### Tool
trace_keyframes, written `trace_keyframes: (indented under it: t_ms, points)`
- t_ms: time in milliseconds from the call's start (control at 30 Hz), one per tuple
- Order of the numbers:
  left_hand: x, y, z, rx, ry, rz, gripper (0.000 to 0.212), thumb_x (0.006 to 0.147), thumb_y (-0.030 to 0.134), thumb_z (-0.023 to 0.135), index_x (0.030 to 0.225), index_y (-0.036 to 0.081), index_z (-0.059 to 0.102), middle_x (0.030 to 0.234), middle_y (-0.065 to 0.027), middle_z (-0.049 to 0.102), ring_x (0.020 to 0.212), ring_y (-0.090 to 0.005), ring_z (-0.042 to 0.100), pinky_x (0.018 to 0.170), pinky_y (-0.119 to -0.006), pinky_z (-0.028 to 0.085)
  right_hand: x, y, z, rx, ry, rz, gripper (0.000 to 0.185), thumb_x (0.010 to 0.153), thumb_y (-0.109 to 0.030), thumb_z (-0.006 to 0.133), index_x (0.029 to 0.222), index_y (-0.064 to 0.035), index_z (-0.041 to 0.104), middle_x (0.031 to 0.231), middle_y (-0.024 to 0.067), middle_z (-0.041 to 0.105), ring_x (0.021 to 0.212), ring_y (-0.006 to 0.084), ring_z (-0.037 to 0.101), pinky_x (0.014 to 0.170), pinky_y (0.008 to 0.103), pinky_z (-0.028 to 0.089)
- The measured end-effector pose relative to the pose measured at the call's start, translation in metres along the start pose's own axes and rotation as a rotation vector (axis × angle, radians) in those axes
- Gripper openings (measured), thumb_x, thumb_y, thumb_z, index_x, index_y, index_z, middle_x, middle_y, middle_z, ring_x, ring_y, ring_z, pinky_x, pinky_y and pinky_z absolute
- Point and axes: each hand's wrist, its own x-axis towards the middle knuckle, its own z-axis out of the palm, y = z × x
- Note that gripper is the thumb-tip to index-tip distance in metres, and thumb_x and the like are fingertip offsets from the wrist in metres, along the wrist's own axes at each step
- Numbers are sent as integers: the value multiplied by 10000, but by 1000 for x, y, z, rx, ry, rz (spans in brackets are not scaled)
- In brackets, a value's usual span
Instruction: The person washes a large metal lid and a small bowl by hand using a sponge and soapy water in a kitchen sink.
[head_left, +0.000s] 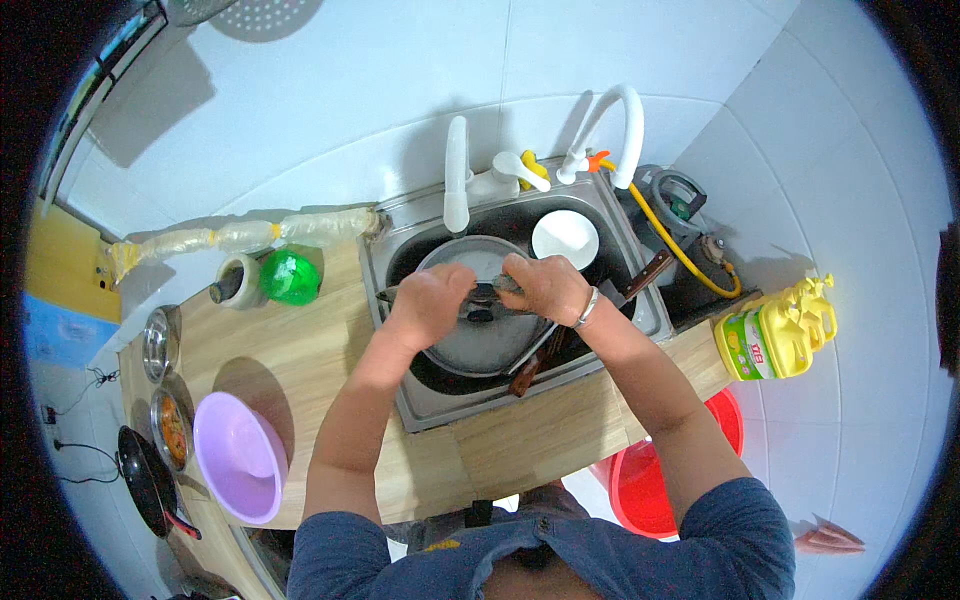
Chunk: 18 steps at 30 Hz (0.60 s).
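Note:
Over the steel sink (480, 406), my left hand (431, 304) is closed around a dark, slim utensil whose tip shows beyond the fingers. My right hand (551, 289) grips a small grey pad-like thing (508, 283) against the utensil's dark middle part. Beneath both hands lies a round grey pan or lid (480, 352); which one cannot be told. A white bowl (565, 238) is in the sink's back right part. One wooden handle (649, 274) crosses the right rim, another (525, 376) rests at the front rim. The fingers hide much of the utensil.
Two white faucets (456, 176) (630, 131) stand behind the sink. Left on the wooden counter are a green plastic bowl (290, 277), a purple basin (238, 456) and a black pan (144, 480). Yellow detergent bottles (776, 334) stand right; a red bucket (645, 499) is below.

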Motion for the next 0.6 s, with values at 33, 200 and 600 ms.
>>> trace_keyframes:
  t_ms: [33, 200, 600]
  points:
    - [-5, -8, 1, -34, 28, 2, 140, 700, 41, 445, 836, 41, 480, 775, -152, 510, 768, -336, 504, 607, -379, 418, 2, -2, 1, 2, 3, -3, 294, 706, -313, 545, 815, -74, 414, 650, 131, 545, 602, 319, 543, 500, 400, 429]
    - [-54, -76, 28, -248, 259, -293, 89, 783, 96, 435, 811, 18, 469, 749, -149, 514, 731, -316, 513, 625, -348, 408, -7, 6, -1, 28, -10, 90, 296, 701, -305, 554, 809, -65, 418, 664, 140, 549, 611, 319, 544, 519, 388, 433]
    - [-8, 3, 5, -81, 115, 4, 164, 688, 6, 442, 833, 49, 505, 784, -121, 540, 762, -309, 528, 617, -375, 429, -1, -3, 4, 0, 2, -26, 311, 704, -327, 557, 815, -80, 403, 589, 143, 539, 580, 335, 547, 472, 412, 429]
